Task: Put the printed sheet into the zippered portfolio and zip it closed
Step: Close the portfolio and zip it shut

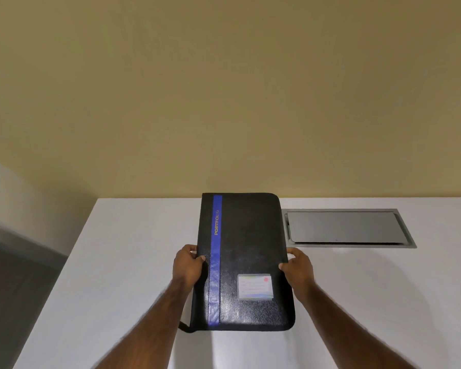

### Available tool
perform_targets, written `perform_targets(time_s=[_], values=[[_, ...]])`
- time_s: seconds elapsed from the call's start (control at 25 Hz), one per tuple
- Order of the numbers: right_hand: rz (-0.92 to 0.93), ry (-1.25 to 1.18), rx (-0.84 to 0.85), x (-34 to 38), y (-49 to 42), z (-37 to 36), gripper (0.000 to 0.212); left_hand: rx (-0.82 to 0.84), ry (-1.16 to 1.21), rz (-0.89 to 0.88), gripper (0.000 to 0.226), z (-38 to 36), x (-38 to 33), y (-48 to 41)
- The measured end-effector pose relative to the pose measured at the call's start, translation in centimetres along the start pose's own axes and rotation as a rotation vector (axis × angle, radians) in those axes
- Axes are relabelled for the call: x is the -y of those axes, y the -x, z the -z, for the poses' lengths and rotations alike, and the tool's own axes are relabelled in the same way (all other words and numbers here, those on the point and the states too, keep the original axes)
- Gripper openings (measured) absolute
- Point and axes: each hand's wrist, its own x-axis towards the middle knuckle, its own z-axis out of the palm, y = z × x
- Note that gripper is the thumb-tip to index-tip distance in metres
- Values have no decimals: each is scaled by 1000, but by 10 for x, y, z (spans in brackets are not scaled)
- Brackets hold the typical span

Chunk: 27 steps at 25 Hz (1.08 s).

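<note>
My two hands hold the closed black portfolio (250,262) over the white bench (117,262), toward the middle of its far edge.

My left hand (188,265) grips the portfolio's left long edge, thumb lying on the cover just beside the blue stripe (215,262) and the other fingers curled out of sight beneath. My right hand (298,267) grips the opposite edge at about the same height, thumb on top, fingers wrapped under. The cover faces up, with a small label card (255,287) near its right side and a dark strap (184,327) trailing from its near left corner. Whether the portfolio touches the bench I cannot tell. A grey metal hatch (346,227) is set into the bench by the far edge, just right of the portfolio.
</note>
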Motion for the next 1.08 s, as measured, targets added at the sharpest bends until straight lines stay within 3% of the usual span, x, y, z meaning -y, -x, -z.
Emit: perform_targets(time_s=[0.32,0.52,0.8,0.96,1.08], values=[[-47,9,22,0,-26,-9,35,28,-24,37,11,-12,0,-15],[-44,94,26,-4,-34,-13,21,58,4,36,16,-18,-1,-18],[-35,129,22,-4,-37,-16,24,67,-58,1,23,-24,4,-26],[37,274,-1,-2,-26,-20,30,-91,-375,-238,38,-45,12,5],[211,581,-78,-8,-2,-25,44,-19,-602,-456,63,-63,27,27]])
